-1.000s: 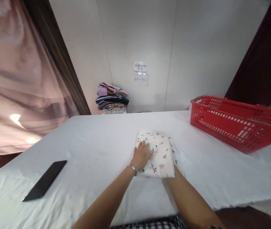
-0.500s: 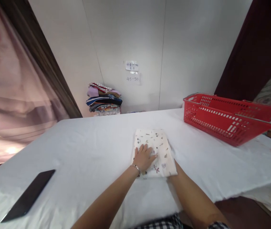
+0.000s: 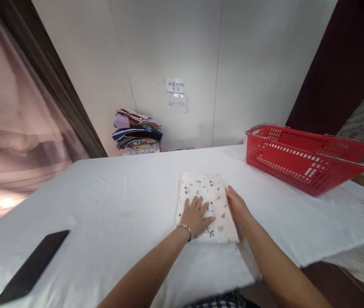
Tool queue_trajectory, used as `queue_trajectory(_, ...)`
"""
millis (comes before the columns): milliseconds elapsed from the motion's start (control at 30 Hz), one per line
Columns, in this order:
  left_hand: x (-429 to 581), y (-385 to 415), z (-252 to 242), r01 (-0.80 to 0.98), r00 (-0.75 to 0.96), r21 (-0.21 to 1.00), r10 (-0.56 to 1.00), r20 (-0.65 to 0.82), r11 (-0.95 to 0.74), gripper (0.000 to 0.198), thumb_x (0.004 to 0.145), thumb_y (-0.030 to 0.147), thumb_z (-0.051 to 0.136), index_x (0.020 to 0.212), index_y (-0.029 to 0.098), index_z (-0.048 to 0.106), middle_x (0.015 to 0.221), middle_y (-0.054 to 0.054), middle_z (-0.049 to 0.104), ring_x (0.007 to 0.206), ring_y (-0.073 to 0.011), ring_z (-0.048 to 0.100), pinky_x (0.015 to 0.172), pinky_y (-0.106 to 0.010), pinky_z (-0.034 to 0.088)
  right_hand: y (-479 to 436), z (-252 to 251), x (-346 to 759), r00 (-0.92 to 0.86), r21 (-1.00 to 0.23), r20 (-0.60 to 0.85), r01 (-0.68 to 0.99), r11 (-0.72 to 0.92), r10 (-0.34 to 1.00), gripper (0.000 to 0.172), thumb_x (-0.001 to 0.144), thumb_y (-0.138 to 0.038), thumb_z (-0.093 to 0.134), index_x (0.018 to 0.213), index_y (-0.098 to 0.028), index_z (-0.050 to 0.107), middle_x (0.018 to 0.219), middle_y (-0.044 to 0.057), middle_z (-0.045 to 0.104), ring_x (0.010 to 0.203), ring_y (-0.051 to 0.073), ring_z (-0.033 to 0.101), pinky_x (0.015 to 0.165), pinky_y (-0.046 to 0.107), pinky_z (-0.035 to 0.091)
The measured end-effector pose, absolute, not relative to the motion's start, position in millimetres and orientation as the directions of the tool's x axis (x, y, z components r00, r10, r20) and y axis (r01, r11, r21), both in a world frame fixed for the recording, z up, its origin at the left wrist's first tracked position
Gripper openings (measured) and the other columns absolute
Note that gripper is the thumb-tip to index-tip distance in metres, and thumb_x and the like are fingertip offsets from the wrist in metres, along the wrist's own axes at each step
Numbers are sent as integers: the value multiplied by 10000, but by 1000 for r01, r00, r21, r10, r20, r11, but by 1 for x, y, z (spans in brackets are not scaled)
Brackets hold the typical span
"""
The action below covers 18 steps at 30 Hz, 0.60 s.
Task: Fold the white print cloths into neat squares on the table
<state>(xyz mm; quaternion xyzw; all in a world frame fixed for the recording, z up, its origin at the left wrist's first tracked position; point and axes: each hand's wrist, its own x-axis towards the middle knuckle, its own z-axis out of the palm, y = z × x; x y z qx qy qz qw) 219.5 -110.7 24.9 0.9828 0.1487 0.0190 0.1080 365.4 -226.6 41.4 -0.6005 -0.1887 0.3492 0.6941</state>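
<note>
A white cloth [image 3: 203,188] with small printed motifs lies folded into a rectangle on the white-covered table [image 3: 121,205]. Flat on its lower left part rests my left hand [image 3: 197,218], fingers spread, a bracelet at the wrist. Along the cloth's right edge is my right hand [image 3: 237,204], its visible fingers stretched forward and touching or very near that edge. Part of the right hand's inner side is hidden against the cloth.
A red plastic basket [image 3: 297,164] with metal handles stands at the right. At the far edge is a stack of folded clothes [image 3: 137,132], below a paper sign [image 3: 175,85] on the wall. A dark flat object [image 3: 31,267] lies at the near left.
My right hand has come out from under the cloth's right side and is now beside its edge. My left hand stays on top, nearly in place. The view has shifted slightly.
</note>
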Motion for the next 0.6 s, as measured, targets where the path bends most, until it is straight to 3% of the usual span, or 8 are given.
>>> queue_trajectory(67, 222, -109, 32, 281, 959, 237, 283, -25, -930, 658, 817, 642, 215, 1329, 262, 375, 1454, -70, 239, 1347, -271, 124, 1059, -555, 44, -226, 52, 356, 827, -999, -12, 17, -46, 562, 772, 715, -489, 558, 1386, -244, 266, 1417, 37, 323, 1301, 233, 282, 1059, 420, 251)
queue_trajectory(100, 223, -107, 38, 282, 959, 248, 280, -44, -927, 617, 832, 615, 216, 1308, 270, 403, 1446, -60, 263, 1344, -266, 144, 1058, -556, 69, -224, 60, 349, 831, -980, 86, 169, -101, 550, 755, 719, -476, 559, 1382, -243, 282, 1426, 29, 304, 1312, 220, 258, 1074, 396, 226)
queue_trajectory(233, 223, -91, 56, 369, 924, 226, 382, 14, -901, 477, 881, 411, 271, 1306, 240, 402, 1450, -50, 255, 1349, -234, 133, 1066, -523, 122, -207, 82, 316, 565, -740, 364, 658, -139, 740, 665, 821, -478, 416, 1406, -231, 217, 1472, 13, 174, 1351, 177, 124, 1101, 377, 130)
queue_trajectory(300, 221, -80, 55, 444, 885, 208, 462, 49, -872, 500, 870, 380, 313, 1338, 209, 354, 1468, -61, 195, 1357, -235, 86, 1068, -523, 102, -199, 77, 312, 483, -586, 330, 778, -225, 811, 664, 844, -489, 363, 1412, -187, 198, 1481, 40, 131, 1359, 189, 61, 1100, 403, 70)
queue_trajectory(433, 216, -64, 32, 510, 851, 312, 523, -47, -802, 572, 858, 502, 293, 1359, 226, 310, 1487, -27, 104, 1361, -237, 39, 1053, -525, 164, -192, 38, 331, 540, -336, 34, 798, -500, 841, 677, 846, -502, 320, 1377, -82, 286, 1460, 127, 184, 1356, 247, 63, 1080, 444, -5)
queue_trajectory(600, 213, -58, 14, 478, 858, 400, 513, -22, -782, 583, 846, 544, 304, 1347, 245, 326, 1488, -14, 101, 1361, -228, 24, 1054, -516, 170, -193, 10, 346, 542, -263, 14, 813, -520, 840, 690, 848, -531, 272, 1383, -95, 279, 1467, 110, 167, 1357, 241, 42, 1074, 415, -38)
